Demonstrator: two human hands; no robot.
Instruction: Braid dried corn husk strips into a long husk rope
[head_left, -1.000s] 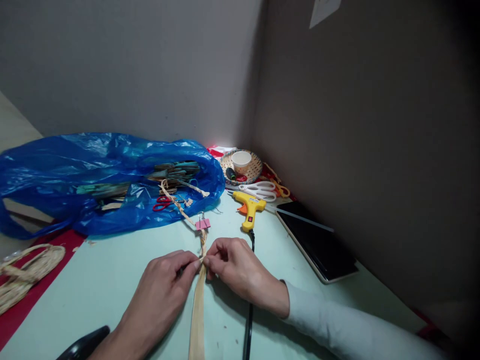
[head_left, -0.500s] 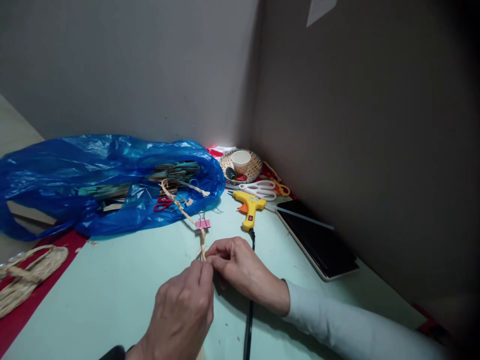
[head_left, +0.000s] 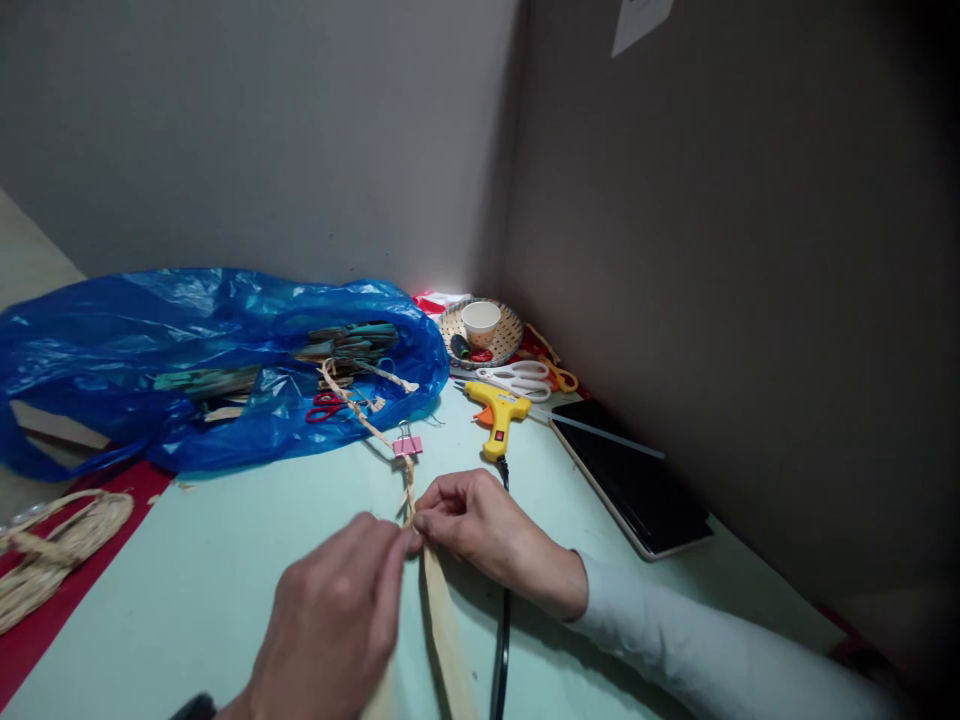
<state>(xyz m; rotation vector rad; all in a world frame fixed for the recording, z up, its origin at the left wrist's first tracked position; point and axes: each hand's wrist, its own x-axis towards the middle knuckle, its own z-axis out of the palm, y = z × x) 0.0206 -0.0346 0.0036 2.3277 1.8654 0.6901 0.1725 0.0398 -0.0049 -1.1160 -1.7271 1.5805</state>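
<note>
A thin braid of pale straw-like strips runs toward me from a pink binder clip clamped on it. Just below the clip, my right hand pinches the braid between thumb and fingers. My left hand is closed with its fingertips on a strip at the braid's lower end, close to the right fingertips. A wide flat loose strip hangs from the braid between the hands toward the front edge. Another pale strip shows partly under my left hand.
A blue plastic bag with dried strips and red scissors lies back left. A yellow glue gun, white-handled scissors, a woven tray with a cup, and a dark tablet sit right. A straw coil is left.
My left hand has shifted left and turned, drawing a strip sideways. The wide loose strip now shows between the hands. My right hand stays at nearly the same spot on the braid.
</note>
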